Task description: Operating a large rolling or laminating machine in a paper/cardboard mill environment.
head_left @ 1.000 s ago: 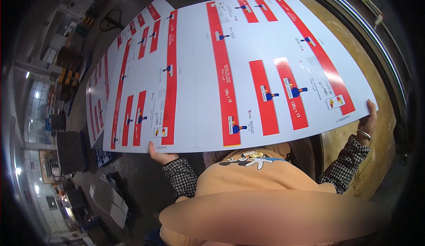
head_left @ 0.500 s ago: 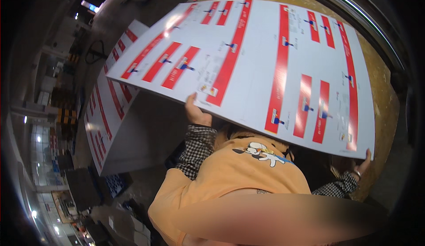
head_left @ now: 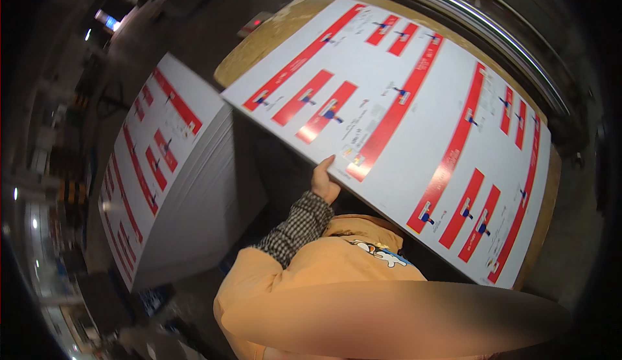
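A large white printed sheet (head_left: 389, 120) with red bars and small blue figures lies over a worn, yellowish tabletop (head_left: 259, 56). Its near edge reaches out toward my body. My left hand (head_left: 325, 182) holds this near edge, left of its middle, with a finger or thumb showing on top and the rest partly under it. My right hand is out of sight, somewhere beyond the sheet's near right corner or below the blurred patch.
To the left stands a tall stack of similar printed sheets (head_left: 188, 185), its top tilted in this view. A long shiny metal rail or roller (head_left: 466, 23) runs past the table's far side. A dark floor and lit shelving lie farther left.
The sheet has shifted right and away from the stack, and more of the stack and the tabletop's left end shows. My left hand moved right with it; my right hand has left view.
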A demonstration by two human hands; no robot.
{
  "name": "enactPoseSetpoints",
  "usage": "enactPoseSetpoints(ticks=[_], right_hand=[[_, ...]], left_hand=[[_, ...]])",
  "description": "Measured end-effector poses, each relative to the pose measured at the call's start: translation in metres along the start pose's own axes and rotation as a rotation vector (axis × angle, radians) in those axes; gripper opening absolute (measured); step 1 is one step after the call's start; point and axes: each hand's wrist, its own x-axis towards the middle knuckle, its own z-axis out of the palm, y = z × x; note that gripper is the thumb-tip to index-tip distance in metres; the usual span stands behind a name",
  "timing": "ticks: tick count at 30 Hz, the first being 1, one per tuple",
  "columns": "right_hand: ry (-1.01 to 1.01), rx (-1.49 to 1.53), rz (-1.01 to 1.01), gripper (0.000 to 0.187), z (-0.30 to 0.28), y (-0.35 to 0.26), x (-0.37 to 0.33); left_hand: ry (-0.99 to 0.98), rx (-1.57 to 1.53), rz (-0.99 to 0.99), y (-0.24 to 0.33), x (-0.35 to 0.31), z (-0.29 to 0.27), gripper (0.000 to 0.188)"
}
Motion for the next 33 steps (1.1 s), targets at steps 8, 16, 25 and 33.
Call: enactPoseSetpoints(ticks=[8,16,25,33], right_hand=[[-0.096,-0.236,-0.079,0.05,0.026,-0.026,0.019],[-0.104,-0.342,-0.176,0.045,0.034,-0.04,0.019],[0.0,-0.585,-0.325,0.042,-0.018,-0.084,-0.069],[0.205,-2.057,-0.364,0.034,0.219,-0.169,-0.147]], left_hand=[[-0.001,1.025,-0.243,0.149,0.04,0.008,0.042],[0.997,1.664,0.364,0.269,0.185,0.015,0.063],[0.807,1.576,0.424,0.319,0.22,0.007,0.055],[0.229,2.577,0.833,0.234,0.129,0.163,0.03]])
